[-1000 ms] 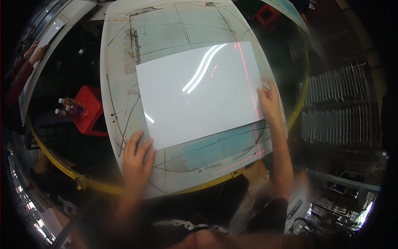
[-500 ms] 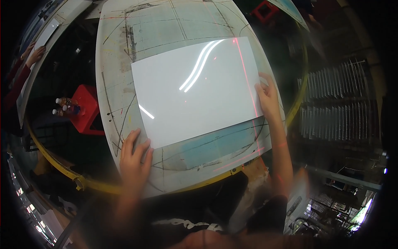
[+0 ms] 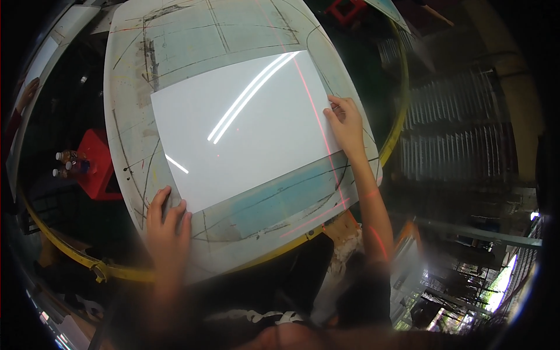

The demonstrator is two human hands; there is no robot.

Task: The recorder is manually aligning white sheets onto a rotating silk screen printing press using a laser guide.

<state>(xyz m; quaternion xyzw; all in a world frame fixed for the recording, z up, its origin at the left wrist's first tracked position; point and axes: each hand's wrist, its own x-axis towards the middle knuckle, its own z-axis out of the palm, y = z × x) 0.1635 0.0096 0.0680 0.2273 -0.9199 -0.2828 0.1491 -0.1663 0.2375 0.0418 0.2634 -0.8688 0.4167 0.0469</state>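
A large glossy white sheet (image 3: 245, 128) lies flat on a worn, line-marked worktable (image 3: 175, 41). My left hand (image 3: 168, 224) rests flat with spread fingers at the sheet's near left corner, fingertips touching its edge. My right hand (image 3: 345, 125) presses on the sheet's right edge near the near right corner. A thin red laser line (image 3: 318, 122) runs along the right side of the sheet and crosses my right forearm. Neither hand grips anything.
A yellow rail (image 3: 280, 248) curves around the table's near edge and right side. A red stool (image 3: 96, 166) with small bottles (image 3: 69, 164) stands on the left, below the table. Metal grating (image 3: 461, 134) lies on the right. Another person's hand (image 3: 26, 96) shows far left.
The white sheet has shifted a little toward the table's far right, both hands staying at its edges. The view has tilted slightly.
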